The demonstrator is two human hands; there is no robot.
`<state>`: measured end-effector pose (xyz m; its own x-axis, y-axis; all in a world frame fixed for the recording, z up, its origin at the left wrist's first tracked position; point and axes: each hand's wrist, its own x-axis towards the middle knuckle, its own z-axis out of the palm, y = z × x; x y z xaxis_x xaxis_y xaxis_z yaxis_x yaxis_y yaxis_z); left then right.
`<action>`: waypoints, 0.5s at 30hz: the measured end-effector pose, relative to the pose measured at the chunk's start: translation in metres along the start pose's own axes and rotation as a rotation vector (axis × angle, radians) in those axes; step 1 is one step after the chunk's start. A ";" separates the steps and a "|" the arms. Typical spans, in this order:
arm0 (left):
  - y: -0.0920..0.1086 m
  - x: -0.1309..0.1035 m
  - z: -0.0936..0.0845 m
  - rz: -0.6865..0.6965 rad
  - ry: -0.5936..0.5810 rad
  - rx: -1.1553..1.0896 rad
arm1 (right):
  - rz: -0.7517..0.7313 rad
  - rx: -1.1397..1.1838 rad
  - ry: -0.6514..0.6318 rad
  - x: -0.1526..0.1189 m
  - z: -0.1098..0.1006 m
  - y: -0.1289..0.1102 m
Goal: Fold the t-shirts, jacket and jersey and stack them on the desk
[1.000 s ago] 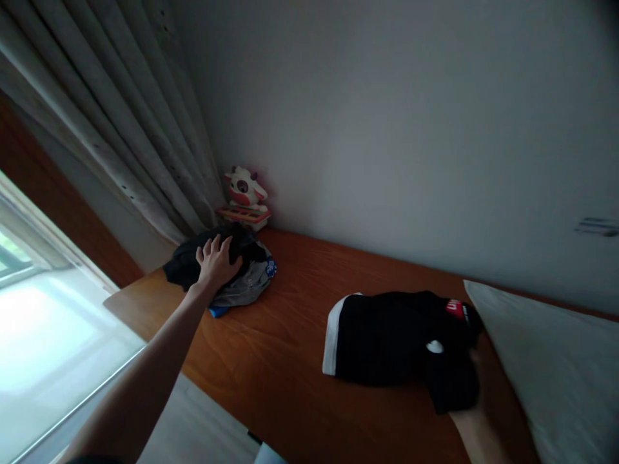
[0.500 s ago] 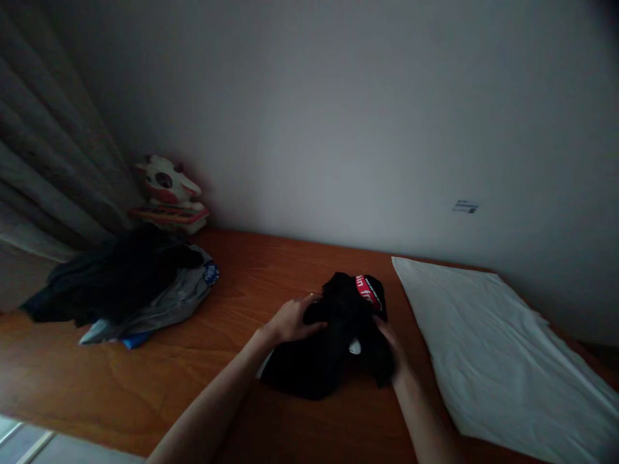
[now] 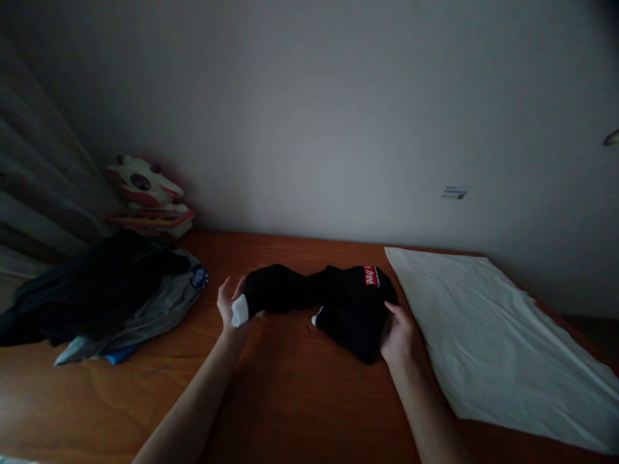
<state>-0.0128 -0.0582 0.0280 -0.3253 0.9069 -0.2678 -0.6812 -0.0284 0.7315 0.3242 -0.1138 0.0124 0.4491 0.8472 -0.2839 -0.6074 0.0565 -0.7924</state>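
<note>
A black garment (image 3: pixel 290 291) with a red-and-white printed label and white trim stretches sideways over the brown table (image 3: pixel 290 399). At its left end, my left hand (image 3: pixel 234 309) is wrapped round the part beside the white cuff, thumb up and the other fingers partly hidden under the cloth. My right hand (image 3: pixel 397 332) grips the right side of the garment below the label, its thumb on top and its other fingers hidden behind the fabric. A lower part of the garment hangs or lies folded towards me between the hands.
To the left is a pile of dark and grey clothes (image 3: pixel 97 290) with a bit of blue beneath. Behind it stands a cow-shaped toy keyboard (image 3: pixel 149 193) near the curtain (image 3: pixel 39 161). A white cloth (image 3: pixel 483 322) lies flat on the right, and a wall rises behind the table.
My left hand has moved left and now holds the cuffed end, drawing the bunched garment out sideways. My right hand has its grip at the garment's right side. The view has shifted slightly.
</note>
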 end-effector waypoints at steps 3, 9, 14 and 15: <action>-0.004 -0.006 0.005 0.481 0.012 0.338 | -0.014 -0.190 0.003 0.008 -0.006 0.005; -0.012 -0.056 0.019 1.208 -0.713 1.147 | -0.023 -0.250 0.023 0.000 0.003 0.019; -0.054 -0.086 0.027 0.914 -0.960 1.443 | 0.091 -0.123 -0.237 -0.022 0.013 0.033; -0.060 -0.086 0.028 0.869 -0.927 1.459 | 0.072 -0.150 -0.313 -0.025 0.014 0.033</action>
<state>0.0745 -0.1224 0.0242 0.5074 0.7601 0.4060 0.5974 -0.6498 0.4700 0.2839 -0.1259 0.0009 0.1721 0.9682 -0.1814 -0.5168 -0.0680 -0.8534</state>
